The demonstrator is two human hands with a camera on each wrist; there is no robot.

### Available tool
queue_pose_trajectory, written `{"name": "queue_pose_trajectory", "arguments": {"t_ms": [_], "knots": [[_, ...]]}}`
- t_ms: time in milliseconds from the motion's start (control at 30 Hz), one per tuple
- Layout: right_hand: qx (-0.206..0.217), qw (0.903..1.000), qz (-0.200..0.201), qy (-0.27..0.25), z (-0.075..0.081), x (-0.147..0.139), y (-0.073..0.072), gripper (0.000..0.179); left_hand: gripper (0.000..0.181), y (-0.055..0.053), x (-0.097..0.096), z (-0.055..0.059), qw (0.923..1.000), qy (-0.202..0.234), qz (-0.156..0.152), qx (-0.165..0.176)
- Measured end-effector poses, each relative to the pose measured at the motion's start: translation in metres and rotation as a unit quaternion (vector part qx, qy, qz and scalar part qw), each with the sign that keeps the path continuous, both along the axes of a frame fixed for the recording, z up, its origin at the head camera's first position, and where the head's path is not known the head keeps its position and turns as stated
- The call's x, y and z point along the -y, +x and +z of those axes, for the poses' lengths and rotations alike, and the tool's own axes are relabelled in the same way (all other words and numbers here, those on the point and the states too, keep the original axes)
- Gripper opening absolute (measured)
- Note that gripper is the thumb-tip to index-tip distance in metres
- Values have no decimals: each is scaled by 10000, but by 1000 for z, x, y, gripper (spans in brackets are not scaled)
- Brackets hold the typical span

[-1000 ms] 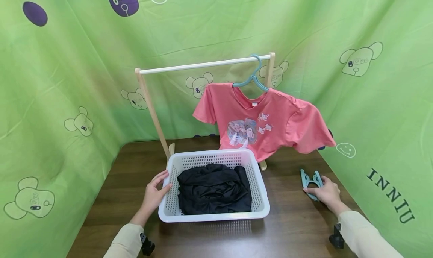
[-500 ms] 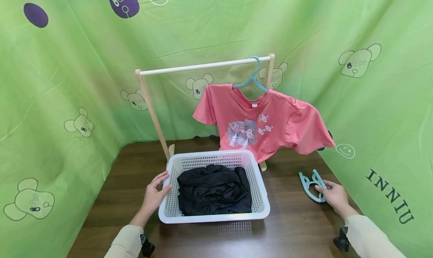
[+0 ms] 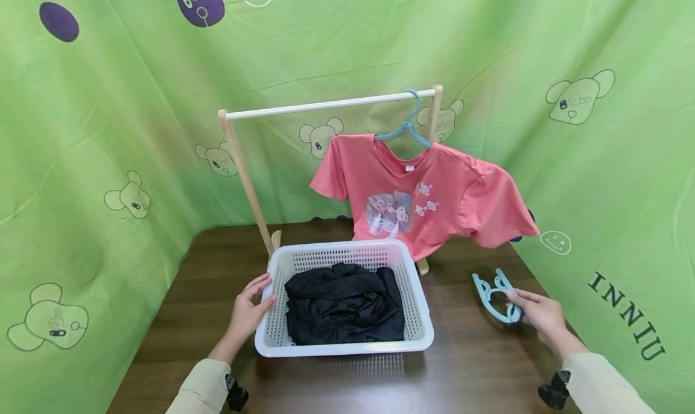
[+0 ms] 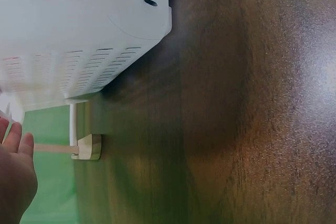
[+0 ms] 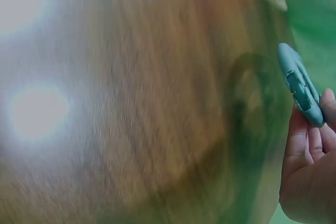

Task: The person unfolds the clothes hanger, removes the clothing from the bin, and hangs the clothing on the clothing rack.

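Observation:
On the right of the head view, my right hand (image 3: pixel 543 315) pinches a light blue folding hanger (image 3: pixel 491 305) with its arms folded together, held just above the table. The right wrist view shows this hanger (image 5: pixel 302 90) edge-on between thumb and fingers. My left hand (image 3: pixel 247 311) holds the left rim of a white plastic basket (image 3: pixel 344 349), thumb over the edge and fingers along the outside. Inside the basket lies a crumpled black cloth garment (image 3: pixel 344 305). Fingertips of the left hand (image 4: pixel 16 171) show beside the basket wall in the left wrist view.
Behind the basket stands a rack with a white rod (image 3: pixel 326 105) and wooden posts. A pink T-shirt (image 3: pixel 402 184) hangs at its right end on a blue hanger (image 3: pixel 411 118). Brown wooden table (image 3: pixel 467 366) below; green printed curtain (image 3: pixel 136 100) around.
My right hand has shifted slightly right and turned the folding hanger, which now tilts to the left and appears lifted. The left hand and the basket stay put.

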State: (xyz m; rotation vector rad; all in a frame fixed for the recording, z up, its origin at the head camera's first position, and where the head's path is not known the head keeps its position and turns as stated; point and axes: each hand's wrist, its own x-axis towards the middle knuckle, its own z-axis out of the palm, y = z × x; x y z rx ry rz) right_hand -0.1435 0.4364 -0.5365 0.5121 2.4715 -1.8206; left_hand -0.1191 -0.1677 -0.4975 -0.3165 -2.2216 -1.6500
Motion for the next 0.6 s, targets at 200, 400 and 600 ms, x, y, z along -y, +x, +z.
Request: {"name": "queue_pose_trajectory", "arguments": {"t_ms": [200, 400, 600], "knots": [[-184, 9910, 307, -1288, 16, 15, 2, 9, 36, -1, 0, 1, 10000, -90, 8, 15], [-315, 9742, 655, -2137, 29, 37, 7, 30, 36, 0, -1, 2, 9999, -103, -16, 57], [-504, 9615, 1092, -2470, 45, 61, 9, 34, 36, 0, 0, 2, 9999, -125, -19, 80]]}}
